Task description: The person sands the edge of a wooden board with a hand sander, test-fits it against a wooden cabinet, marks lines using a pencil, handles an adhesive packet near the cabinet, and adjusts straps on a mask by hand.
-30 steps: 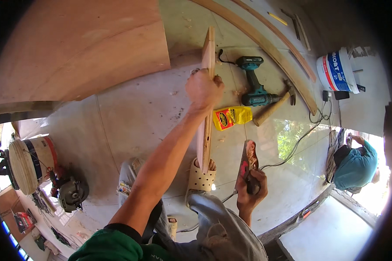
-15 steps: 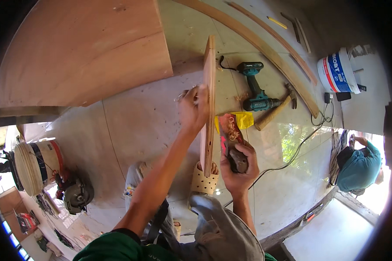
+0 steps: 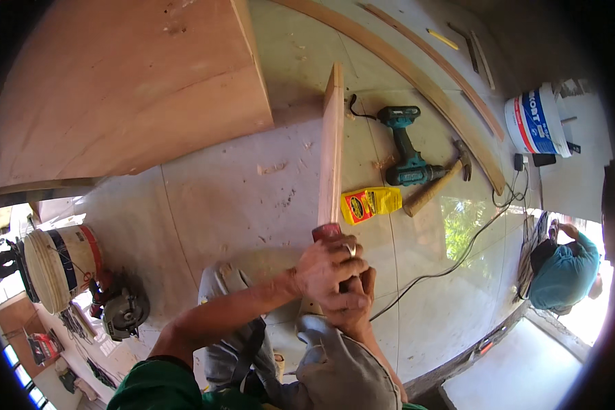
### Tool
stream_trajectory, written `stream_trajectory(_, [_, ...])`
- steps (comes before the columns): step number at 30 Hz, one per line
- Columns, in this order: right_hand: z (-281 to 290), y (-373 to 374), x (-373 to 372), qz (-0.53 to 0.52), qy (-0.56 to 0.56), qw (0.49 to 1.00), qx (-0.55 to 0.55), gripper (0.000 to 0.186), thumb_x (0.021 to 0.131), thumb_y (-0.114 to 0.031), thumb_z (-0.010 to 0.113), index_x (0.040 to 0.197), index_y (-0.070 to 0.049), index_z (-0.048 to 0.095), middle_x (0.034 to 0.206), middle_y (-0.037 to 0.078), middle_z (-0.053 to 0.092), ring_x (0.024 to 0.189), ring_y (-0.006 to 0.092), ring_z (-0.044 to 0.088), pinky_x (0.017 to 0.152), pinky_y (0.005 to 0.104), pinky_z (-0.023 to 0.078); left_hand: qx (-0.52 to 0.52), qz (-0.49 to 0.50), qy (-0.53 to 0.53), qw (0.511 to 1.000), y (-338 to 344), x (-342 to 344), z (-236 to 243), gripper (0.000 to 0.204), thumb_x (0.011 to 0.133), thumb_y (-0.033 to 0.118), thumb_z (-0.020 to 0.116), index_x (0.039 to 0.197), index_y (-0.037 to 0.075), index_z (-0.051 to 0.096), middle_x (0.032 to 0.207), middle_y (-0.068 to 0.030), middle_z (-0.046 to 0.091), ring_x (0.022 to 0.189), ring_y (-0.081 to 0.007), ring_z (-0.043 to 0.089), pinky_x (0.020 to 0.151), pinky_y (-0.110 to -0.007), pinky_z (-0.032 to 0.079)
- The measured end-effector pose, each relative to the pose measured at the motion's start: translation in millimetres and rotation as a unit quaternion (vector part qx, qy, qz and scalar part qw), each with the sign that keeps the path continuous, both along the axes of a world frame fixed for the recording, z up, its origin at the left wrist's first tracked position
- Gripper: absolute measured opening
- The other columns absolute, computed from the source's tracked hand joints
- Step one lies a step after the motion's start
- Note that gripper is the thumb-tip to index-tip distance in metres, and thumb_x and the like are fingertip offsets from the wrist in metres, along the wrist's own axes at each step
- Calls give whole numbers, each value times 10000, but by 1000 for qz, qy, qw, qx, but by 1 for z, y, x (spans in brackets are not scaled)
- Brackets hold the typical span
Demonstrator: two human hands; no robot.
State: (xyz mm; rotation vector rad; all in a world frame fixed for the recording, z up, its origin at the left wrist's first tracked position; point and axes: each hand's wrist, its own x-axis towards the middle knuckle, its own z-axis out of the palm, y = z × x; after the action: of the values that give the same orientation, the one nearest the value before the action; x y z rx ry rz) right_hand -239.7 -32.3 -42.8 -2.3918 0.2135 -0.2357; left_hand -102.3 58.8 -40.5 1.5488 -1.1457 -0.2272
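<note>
A long wooden board point(image 3: 332, 140) stands on its edge on the floor, running away from me. A red hand tool point(image 3: 326, 231) sits on the board's top edge at its near end. My left hand point(image 3: 326, 265) is closed over the back of that tool. Just behind and below it, my right hand point(image 3: 352, 309) wraps the tool's rear, pressed against the left hand. Most of the tool is hidden under my fingers. My knees in grey trousers point(image 3: 335, 372) are right below the hands.
A teal cordless drill point(image 3: 406, 147), a hammer point(image 3: 441, 181) and a yellow bottle point(image 3: 370, 203) lie right of the board. A large plywood panel point(image 3: 130, 89) is at far left, a circular saw point(image 3: 123, 311) near left. A person in a teal shirt point(image 3: 564, 270) crouches at right.
My left hand slid back along the board from its middle to the near end. My right hand brought the red tool up from beside my knee onto the board's edge.
</note>
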Motion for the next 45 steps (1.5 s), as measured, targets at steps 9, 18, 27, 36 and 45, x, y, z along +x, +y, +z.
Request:
stream_trajectory(9, [-4, -93, 307, -111, -136, 984, -37, 412, 689, -182, 785, 1012, -5, 599, 1003, 242, 622, 937, 441, 602, 811, 478, 497, 128, 192, 122, 965, -114, 270, 16, 498, 906, 469, 620, 734, 2, 644, 616, -130, 574, 625, -148, 504, 587, -375, 448])
stream_trajectory(18, [-19, -41, 128, -40, -88, 995, 29, 516, 654, -110, 807, 1095, -32, 552, 1028, 200, 567, 907, 398, 551, 795, 470, 460, -11, 113, -59, 992, -48, 117, -36, 310, 778, 404, 690, 782, 95, 664, 685, -113, 587, 632, -359, 531, 630, -435, 451])
stream_trajectory(27, [-13, -76, 282, -77, -197, 974, -80, 474, 714, -155, 788, 1111, -8, 574, 1086, 224, 609, 1010, 391, 602, 882, 455, 488, 12, 219, 16, 975, -113, 258, -46, 421, 827, 442, 664, 731, 33, 633, 650, -136, 567, 579, -259, 545, 539, -393, 438])
stream_trajectory(36, [-22, -61, 180, -38, -156, 987, -5, 461, 691, -101, 783, 1085, -24, 557, 990, 167, 562, 916, 363, 571, 839, 433, 479, -62, 151, 24, 986, -77, 160, -35, 377, 784, 457, 726, 683, 102, 651, 552, -131, 528, 513, -319, 539, 520, -432, 426])
stream_trajectory(45, [-26, -62, 239, -47, -242, 969, -32, 455, 734, -128, 764, 1130, 5, 583, 1157, 206, 613, 1046, 329, 624, 876, 411, 491, 163, 196, 8, 967, -94, 212, -38, 456, 794, 502, 688, 676, 65, 631, 594, -145, 586, 545, -326, 578, 513, -412, 445])
